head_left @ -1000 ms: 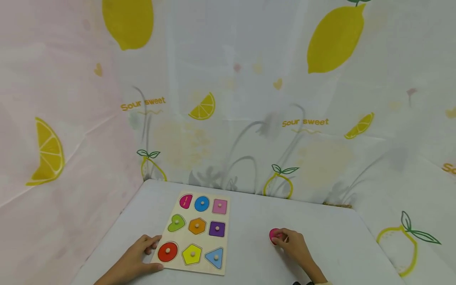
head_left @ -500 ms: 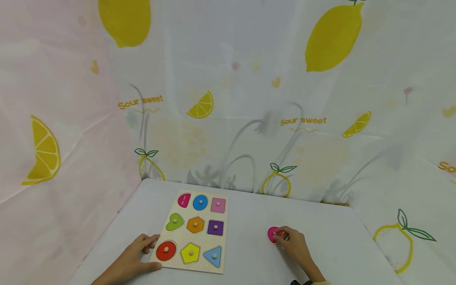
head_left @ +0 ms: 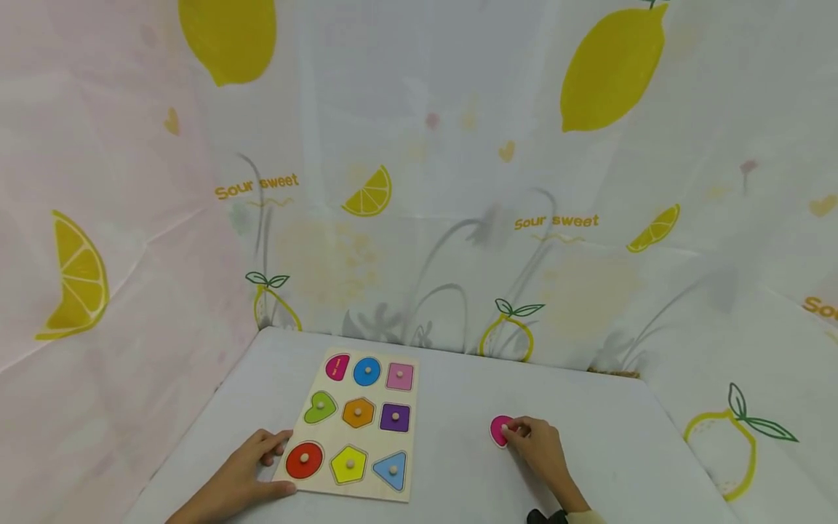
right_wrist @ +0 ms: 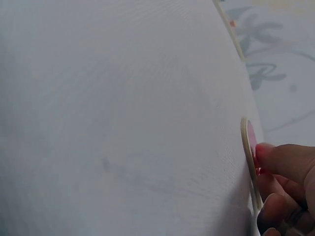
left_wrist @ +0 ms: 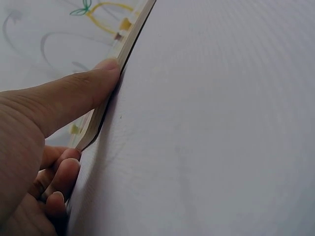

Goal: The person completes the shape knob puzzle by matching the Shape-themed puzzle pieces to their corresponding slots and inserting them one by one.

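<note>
A wooden peg puzzle board (head_left: pixel 363 437) lies on the white table, bearing several coloured knobbed shapes. Its upper-left slot (head_left: pixel 337 367) shows a pink printed bottom with no piece in it. At the board's near left corner, my left hand (head_left: pixel 238 473) holds the edges, thumb on the near side and fingers on the left side. The left wrist view shows that thumb (left_wrist: pixel 83 91) against the board's edge. To the right of the board, my right hand (head_left: pixel 540 447) pinches a pink puzzle piece (head_left: pixel 500 431) by its knob. The right wrist view shows the piece (right_wrist: pixel 247 142) flat on the table or very near it; part of it is hidden by fingers.
The white table (head_left: pixel 452 437) ends at a cloth backdrop (head_left: pixel 419 255) printed with lemons, which rises behind it and on both sides. Bare tabletop lies between the board and the pink piece.
The right hand's fingers have shifted slightly right on the pink piece, so more of it shows. The left hand and board stay together; the whole view has drifted slightly.
</note>
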Demonstrator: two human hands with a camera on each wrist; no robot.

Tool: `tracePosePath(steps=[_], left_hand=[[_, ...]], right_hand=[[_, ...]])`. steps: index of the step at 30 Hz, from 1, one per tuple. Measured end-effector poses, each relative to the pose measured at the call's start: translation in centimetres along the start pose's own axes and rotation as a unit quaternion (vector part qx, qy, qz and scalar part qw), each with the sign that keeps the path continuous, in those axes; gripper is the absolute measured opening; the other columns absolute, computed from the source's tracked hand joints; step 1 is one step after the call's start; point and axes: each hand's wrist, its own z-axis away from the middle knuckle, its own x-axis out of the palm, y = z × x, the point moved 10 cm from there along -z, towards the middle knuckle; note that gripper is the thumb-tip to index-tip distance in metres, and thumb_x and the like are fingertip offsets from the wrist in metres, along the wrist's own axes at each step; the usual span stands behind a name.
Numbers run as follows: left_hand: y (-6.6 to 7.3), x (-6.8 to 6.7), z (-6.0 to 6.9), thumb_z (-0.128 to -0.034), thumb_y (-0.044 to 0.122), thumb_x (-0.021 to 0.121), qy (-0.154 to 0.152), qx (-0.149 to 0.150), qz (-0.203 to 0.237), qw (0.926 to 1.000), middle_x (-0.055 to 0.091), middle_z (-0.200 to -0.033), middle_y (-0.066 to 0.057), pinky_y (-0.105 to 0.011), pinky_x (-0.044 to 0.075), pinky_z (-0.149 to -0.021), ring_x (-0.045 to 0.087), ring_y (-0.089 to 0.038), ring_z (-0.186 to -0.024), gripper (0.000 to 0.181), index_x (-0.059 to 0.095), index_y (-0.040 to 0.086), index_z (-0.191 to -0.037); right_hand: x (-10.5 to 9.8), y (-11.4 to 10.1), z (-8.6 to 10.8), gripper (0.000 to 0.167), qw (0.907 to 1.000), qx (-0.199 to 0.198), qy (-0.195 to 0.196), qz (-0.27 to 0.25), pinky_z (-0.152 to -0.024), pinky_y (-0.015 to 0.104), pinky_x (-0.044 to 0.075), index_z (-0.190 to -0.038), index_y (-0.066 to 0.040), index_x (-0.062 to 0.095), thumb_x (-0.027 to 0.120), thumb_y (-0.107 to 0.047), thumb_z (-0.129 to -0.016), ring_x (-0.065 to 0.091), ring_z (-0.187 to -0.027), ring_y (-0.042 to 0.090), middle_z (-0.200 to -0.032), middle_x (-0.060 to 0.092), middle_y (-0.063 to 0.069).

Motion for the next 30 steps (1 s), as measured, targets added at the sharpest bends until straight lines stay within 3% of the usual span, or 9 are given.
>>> tracePosePath(steps=[8, 17, 30], left_hand=[[-0.13, 0.02, -0.19, -0.0638, 0.042, 0.097, -0.002, -0.002, -0.007, 1.0, 0.047, -0.098, 0.0, -0.026, 0.046, -0.077, 0.047, -0.017, -0.094, 0.096, 0.059, 0.005, -0.143], [-0.06, 0.1, -0.3, -0.0642, 0.043, 0.097, -0.006, -0.008, 0.0, 1.0, 0.047, -0.098, -0.001, -0.027, 0.046, -0.077, 0.047, -0.018, -0.095, 0.096, 0.058, 0.004, -0.143], [-0.22, 0.07, -0.22, -0.0642, 0.042, 0.097, -0.003, -0.014, -0.009, 0.9999, 0.047, -0.098, -0.001, -0.027, 0.047, -0.076, 0.048, -0.017, -0.095, 0.097, 0.057, 0.004, -0.144]], right_hand=[[0.14, 0.31, -0.21, 0.016, 0.9998, 0.011, 0.012, 0.007, -0.053, 0.025, 0.038, -0.086, -0.005, 0.078, 0.082, -0.021, -0.087, 0.049, -0.061, 0.011, -0.066, 0.058, -0.006], [0.09, 0.18, -0.2, 0.015, 0.9999, 0.005, 0.011, 0.0, -0.053, 0.024, 0.039, -0.09, -0.003, 0.078, 0.081, -0.018, -0.088, 0.049, -0.061, 0.01, -0.066, 0.058, -0.007], [0.58, -0.57, -0.19, 0.012, 0.9997, -0.022, -0.004, -0.013, -0.055, 0.023, 0.04, -0.093, -0.006, 0.078, 0.08, -0.017, -0.09, 0.05, -0.062, 0.007, -0.069, 0.059, -0.008]])
